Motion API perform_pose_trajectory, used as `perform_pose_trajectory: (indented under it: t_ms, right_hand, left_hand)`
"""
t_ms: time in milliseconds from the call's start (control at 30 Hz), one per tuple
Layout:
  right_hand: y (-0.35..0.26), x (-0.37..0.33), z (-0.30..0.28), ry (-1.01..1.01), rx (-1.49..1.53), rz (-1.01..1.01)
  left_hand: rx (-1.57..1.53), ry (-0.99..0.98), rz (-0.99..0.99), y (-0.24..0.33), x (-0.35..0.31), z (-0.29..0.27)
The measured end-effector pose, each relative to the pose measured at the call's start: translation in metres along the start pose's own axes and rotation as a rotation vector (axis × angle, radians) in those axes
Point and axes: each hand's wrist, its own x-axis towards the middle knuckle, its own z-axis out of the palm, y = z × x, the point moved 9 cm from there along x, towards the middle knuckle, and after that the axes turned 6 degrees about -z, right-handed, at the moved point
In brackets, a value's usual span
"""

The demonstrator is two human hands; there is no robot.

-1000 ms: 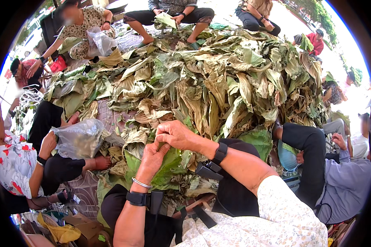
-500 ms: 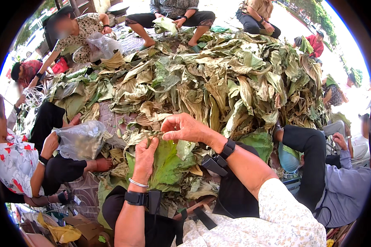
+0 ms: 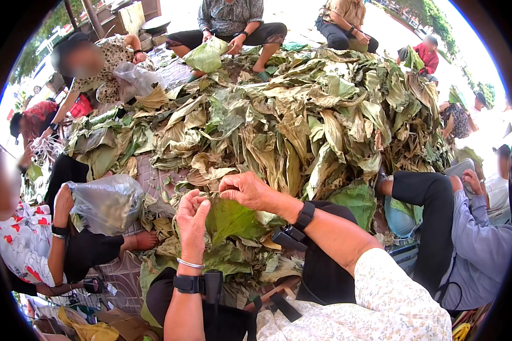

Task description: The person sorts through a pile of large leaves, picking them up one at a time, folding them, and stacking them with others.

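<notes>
My left hand (image 3: pixel 192 220) is raised in front of me, thumb and fingers apart, and I see nothing in it. Close to its right is my right hand (image 3: pixel 248 191), its fingers curled and thumb pressed in. Whatever those fingertips may hold is hidden or too small to name. A broad green leaf (image 3: pixel 233 219) with pale veins lies just below both hands, partly folded. Beyond them rises a wide heap of large dried leaves (image 3: pixel 290 125), tan to grey-green, crumpled and overlapping.
At left, a person holds a clear plastic bag (image 3: pixel 109 206). Another person at the far side handles a pale green leaf (image 3: pixel 206 54). A seated person's dark trouser leg (image 3: pixel 424 216) is close on my right, beside a light blue round thing (image 3: pixel 401 219). Patterned paving (image 3: pixel 115 278) shows at lower left.
My left hand has gone from a closed pinch to fingers apart. My right hand sits slightly lower in view. The person across has lowered the pale green leaf and moved it left.
</notes>
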Motion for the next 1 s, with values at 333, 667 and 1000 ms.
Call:
perform_pose_trajectory:
  t_ms: [333,667,1000]
  right_hand:
    - [-0.016,-0.006,0.02,-0.029,0.059,-0.18]
    - [-0.035,-0.009,0.018,0.033,-0.285,-0.434]
    - [0.019,-0.011,0.023,0.158,0.494,0.174]
  left_hand:
    - [0.014,-0.245,-0.162,-0.029,-0.005,0.036]
    - [0.194,-0.197,-0.069,-0.025,-0.005,0.033]
    - [0.202,-0.134,-0.024,-0.021,-0.006,0.033]
